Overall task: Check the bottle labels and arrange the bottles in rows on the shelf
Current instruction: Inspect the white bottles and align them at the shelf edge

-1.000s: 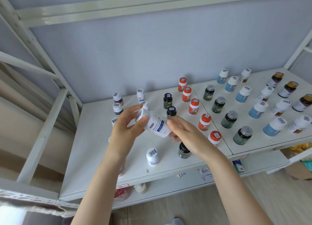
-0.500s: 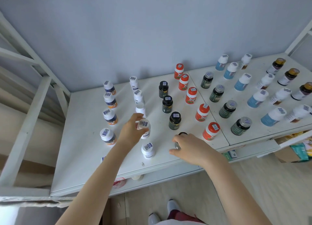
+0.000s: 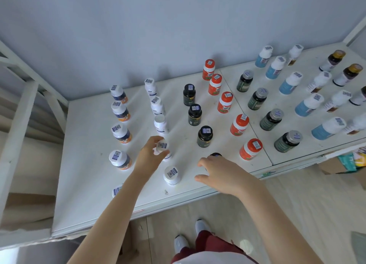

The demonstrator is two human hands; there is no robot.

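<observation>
Head view: on the white shelf (image 3: 89,184), right of a column of orange-banded bottles (image 3: 121,133), the left hand (image 3: 147,156) pinches the cap of an upright white bottle (image 3: 162,146), its axis vertical, mid-shelf in the white row. Further right, the right hand (image 3: 221,174) curls before a black bottle (image 3: 215,155), hiding its body; whether it grips is unclear.

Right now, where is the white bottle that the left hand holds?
Head view, left of centre: the white bottle in the left hand is between its rear neighbour and front neighbour.

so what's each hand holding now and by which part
The left hand grips a white bottle around its cap end. The right hand covers a black bottle; whether it grips it cannot be told.
</observation>
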